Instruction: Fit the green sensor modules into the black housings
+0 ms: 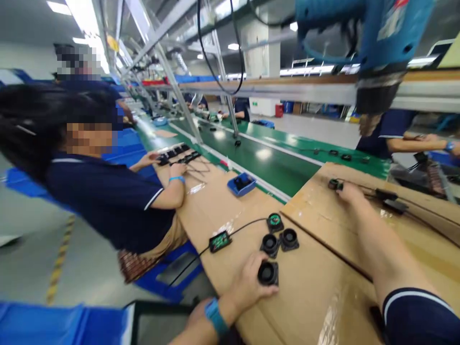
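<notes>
My left hand (249, 279), a blue band on its wrist, grips a square black housing (268, 273) with a round recess, by its edges at the cardboard. Just beyond it sit two similar housings, one left (269, 243) and one right (289, 238). Behind these is a housing with a round green circuit board (275, 221), cabled to a small black box with a green board (220, 241). Farther right, my right hand (350, 192) has its fingertips closed on a small black part with some green (335, 184). Fingers partly hide that part.
Cardboard (230, 211) covers the bench beside a green conveyor belt (266, 153). A blue tray (241, 184) holds black parts. Black cabled pieces (393, 206) lie right of my right hand. A blue power tool (381, 57) hangs overhead. A co-worker (104, 191) sits at left, handling black parts.
</notes>
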The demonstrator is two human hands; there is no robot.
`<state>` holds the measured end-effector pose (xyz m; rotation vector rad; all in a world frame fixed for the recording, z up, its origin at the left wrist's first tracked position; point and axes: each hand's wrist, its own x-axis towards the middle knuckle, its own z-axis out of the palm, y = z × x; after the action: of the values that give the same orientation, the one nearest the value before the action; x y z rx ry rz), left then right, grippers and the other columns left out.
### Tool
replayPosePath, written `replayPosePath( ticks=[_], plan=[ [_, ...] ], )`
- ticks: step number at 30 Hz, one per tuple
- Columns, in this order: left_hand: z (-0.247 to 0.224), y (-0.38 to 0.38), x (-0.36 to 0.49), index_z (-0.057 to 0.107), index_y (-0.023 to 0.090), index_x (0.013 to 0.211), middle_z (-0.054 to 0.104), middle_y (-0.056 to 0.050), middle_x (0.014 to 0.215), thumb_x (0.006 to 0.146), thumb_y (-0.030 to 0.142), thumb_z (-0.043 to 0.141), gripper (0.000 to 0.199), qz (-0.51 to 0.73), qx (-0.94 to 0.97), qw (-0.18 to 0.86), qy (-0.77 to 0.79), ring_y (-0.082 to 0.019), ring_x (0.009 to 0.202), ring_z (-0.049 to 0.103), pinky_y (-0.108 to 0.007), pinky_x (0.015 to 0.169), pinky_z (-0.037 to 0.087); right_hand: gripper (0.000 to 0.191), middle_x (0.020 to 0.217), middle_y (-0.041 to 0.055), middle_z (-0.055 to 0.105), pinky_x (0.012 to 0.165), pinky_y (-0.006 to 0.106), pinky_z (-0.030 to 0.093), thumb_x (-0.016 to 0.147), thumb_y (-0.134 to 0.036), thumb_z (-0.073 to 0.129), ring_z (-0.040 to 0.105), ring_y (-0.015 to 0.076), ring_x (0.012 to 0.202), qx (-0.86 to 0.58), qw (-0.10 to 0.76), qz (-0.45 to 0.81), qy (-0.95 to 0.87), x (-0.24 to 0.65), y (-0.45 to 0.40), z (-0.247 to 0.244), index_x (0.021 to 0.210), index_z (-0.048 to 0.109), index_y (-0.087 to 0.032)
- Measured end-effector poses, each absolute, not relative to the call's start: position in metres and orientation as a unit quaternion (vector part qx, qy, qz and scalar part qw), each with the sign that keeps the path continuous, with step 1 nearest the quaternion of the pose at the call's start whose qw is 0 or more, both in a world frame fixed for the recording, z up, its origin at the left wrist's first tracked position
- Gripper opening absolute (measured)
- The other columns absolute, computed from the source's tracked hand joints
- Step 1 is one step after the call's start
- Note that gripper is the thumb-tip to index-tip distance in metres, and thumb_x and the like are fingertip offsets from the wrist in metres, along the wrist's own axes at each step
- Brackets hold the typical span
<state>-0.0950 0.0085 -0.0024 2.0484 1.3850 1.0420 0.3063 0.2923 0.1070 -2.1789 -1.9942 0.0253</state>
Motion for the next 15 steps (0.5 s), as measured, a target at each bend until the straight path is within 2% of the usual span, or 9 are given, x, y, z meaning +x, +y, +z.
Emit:
replayPosePath(
  ticks=[3,6,11,15],
  plan=[
    [-0.002,0.013,-0.093,0.059,0.019,0.111,0.065,-0.012,0.108,0.06,0.06,0.087,0.071,0.382,0.747,0.228,0.495,-0.03,0.102,0.064,-0.047,0.093,0.055,0.041,0.112,0.0287,0.065,0.087,0.037,0.044,0.091,-0.035,0.063,0.064,0.0321,0.106,-0.728,0.062,0.018,-0.682,0.302,0.284,0.101,0.114,0.063,-0.001],
    [-0.003,0.012,-0.093,0.057,0.019,0.112,0.063,-0.011,0.109,0.062,0.056,0.087,0.069,0.376,0.752,0.223,0.493,-0.03,0.103,0.063,-0.048,0.094,0.053,0.039,0.108,0.0251,0.066,0.083,0.036,0.044,0.091,-0.035,0.063,0.064,0.0282,0.102,-0.692,0.048,0.022,-0.72,0.282,0.243,0.105,0.113,0.062,-0.003],
    [0.0,0.006,-0.092,0.052,0.022,0.116,0.062,-0.01,0.113,0.067,0.041,0.085,0.062,0.356,0.76,0.211,0.501,-0.03,0.108,0.061,-0.049,0.097,0.052,0.033,0.101,0.0122,0.07,0.075,0.029,0.043,0.086,-0.038,0.069,0.065,0.0231,0.092,-0.636,0.06,0.051,-0.768,0.226,0.124,0.121,0.109,0.065,-0.015],
    [0.0,0.003,-0.092,0.051,0.022,0.121,0.061,-0.01,0.115,0.076,0.038,0.079,0.055,0.36,0.775,0.191,0.484,-0.03,0.111,0.06,-0.048,0.1,0.049,0.025,0.098,0.0082,0.07,0.074,0.028,0.045,0.085,-0.037,0.069,0.065,0.0212,0.087,-0.579,0.067,0.12,-0.803,0.174,0.017,0.116,0.102,0.066,-0.019]
  ],
)
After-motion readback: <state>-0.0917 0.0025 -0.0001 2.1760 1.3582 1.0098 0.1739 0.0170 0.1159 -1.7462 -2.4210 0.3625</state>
